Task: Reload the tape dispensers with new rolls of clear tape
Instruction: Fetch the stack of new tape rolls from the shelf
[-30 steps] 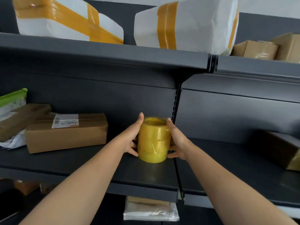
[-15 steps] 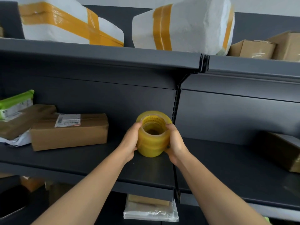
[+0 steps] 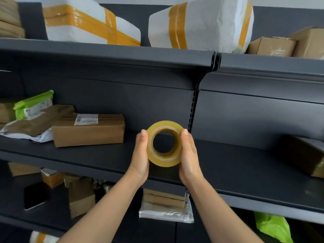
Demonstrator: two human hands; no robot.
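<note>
A stack of yellowish clear tape rolls (image 3: 164, 159) is held in the air in front of the middle shelf (image 3: 105, 156), its hollow core facing me. My left hand (image 3: 141, 155) presses flat against its left side. My right hand (image 3: 188, 155) presses against its right side. Both hands grip the stack between them. No tape dispenser is in view.
Brown parcels (image 3: 87, 130) and a green mailer (image 3: 33, 105) lie on the middle shelf at left; a dark box (image 3: 305, 153) sits at right. White foam boxes (image 3: 201, 23) with yellow tape stand on the top shelf. More parcels (image 3: 164, 204) fill the lower shelf.
The tape rolls stood upright on the shelf; both hands lifted them off and tipped them toward me until the core faces the camera.
</note>
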